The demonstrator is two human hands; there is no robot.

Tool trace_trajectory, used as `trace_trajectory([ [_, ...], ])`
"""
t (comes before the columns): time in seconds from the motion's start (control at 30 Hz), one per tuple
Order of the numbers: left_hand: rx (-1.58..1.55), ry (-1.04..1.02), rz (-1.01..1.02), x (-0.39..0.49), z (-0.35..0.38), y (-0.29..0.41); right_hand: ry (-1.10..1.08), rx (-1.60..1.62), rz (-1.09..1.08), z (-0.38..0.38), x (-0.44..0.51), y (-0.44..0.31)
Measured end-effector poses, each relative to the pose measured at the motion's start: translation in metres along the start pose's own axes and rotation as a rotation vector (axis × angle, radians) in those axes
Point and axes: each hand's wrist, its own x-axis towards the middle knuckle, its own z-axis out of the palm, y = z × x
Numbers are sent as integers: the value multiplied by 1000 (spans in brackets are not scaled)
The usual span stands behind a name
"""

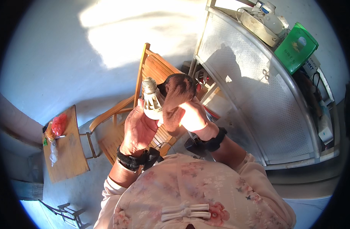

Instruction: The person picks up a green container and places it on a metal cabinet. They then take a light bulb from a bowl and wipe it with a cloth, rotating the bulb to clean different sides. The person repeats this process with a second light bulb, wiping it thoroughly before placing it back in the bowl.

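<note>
My left hand (pixel 140 128) holds a white light bulb (pixel 152 104) upright, its metal screw base pointing up and its slotted body facing me. Close against the bulb's right side is a brown cloth (pixel 175 111) with a darker top part, which my right hand (pixel 193 114) grips from the right. The fingers of my right hand are partly hidden behind the cloth. Both wrists wear black straps. Below and behind the hands stands a slatted wooden chair (pixel 160 67).
At the left, a small wooden table (pixel 67 154) bears a red plastic bag (pixel 59 124) and a clear one. To the right stands a metal-framed perforated panel (pixel 243 86), with a green container (pixel 296 48) and a cream tray (pixel 258 27) beyond its curved edge.
</note>
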Motion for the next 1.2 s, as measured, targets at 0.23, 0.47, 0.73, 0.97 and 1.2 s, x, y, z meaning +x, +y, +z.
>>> trace_trajectory([
  [0.23, 200, 70, 32, -2, 11, -6, 24, 64, 150, 14, 10, 2],
  [0.47, 190, 164, 8, -4, 7, -3, -92, 79, 247, 22, 12, -14],
  [0.73, 265, 94, 76, -5, 8, -14, 80, -428, -174, 25, 8, -2],
  [0.97, -33, 53, -72, -2, 6, -6, 252, -154, -48, 1, -2, 17],
  [1.2, 328, 64, 149, -7, 18, -16, -98, 298, -91, 3, 0, 5],
])
